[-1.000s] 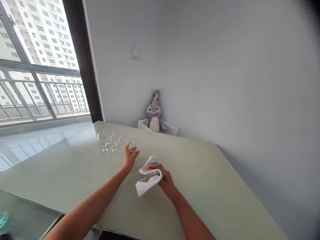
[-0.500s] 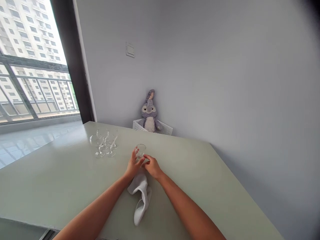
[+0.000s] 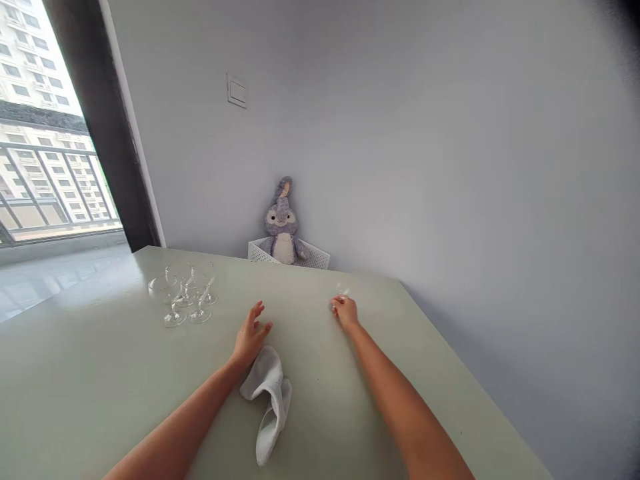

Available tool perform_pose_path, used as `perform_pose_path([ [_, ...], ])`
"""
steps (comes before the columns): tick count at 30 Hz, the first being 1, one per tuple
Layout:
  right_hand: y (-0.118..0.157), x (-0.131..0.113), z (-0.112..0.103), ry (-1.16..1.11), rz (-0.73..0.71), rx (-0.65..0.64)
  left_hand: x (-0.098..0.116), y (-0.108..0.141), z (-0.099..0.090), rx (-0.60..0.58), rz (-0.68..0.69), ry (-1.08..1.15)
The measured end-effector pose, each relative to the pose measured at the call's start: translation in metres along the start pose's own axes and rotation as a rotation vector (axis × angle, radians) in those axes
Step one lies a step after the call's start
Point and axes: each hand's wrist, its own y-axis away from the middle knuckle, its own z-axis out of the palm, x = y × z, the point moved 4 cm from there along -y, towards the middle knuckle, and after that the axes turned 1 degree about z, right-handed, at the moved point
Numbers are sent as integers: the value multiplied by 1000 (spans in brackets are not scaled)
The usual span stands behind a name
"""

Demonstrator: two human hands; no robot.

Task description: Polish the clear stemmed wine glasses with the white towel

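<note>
View: head camera, both hands and forearms in frame
Left hand: fingers loosely spread and slightly curled, thumb apart, nothing gripped; can't tell if it touches the surface
Right hand: farther forward than the left and well apart from it; fingers drawn together in a pinch on a clear glass
Clear glass: at the right hand's fingertips, upper part showing just beyond them, faint and blurred; lower part hidden, so can't tell if its base is on the surface
White cloth: crumpled and folded over itself on the surface, just beside the left wrist, on the side toward the right arm; neither hand grips it
Stemmed glasses: clear cluster to the left of the left hand and a bit beyond it, upright, feet on the surface; outlines overlap, exact count unclear
Surface: pale green, smooth, under both forearms, running past the hands toward the wall
Plush rabbit: grey-purple with pale belly, beyond both hands, sitting in a white perforated basket
Light switch: on the wall above and beyond the left hand
</note>
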Motion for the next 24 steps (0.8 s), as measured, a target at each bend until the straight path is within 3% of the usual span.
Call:
perform_pose_path([
  [3,-22,4,-55,12,27,140,-1,0,0,19,-2,-12],
  [6,-32,9,-92,18,49,242,-1,1,-1,36,1,-10],
  [12,-26,13,-126,32,71,352,0,2,-3,67,-6,16],
  [16,-4,9,-137,82,72,522,-2,1,-3,82,-5,1],
  [18,13,4,-129,105,42,570,-1,1,-4,117,1,-1],
  [20,35,-3,-106,113,-6,522,3,3,-7,196,29,-18],
  [23,83,-19,-46,110,-108,221,16,8,-20,392,120,-111],
  [24,104,-28,-19,111,-210,-47,20,10,-26,475,147,-148],
])
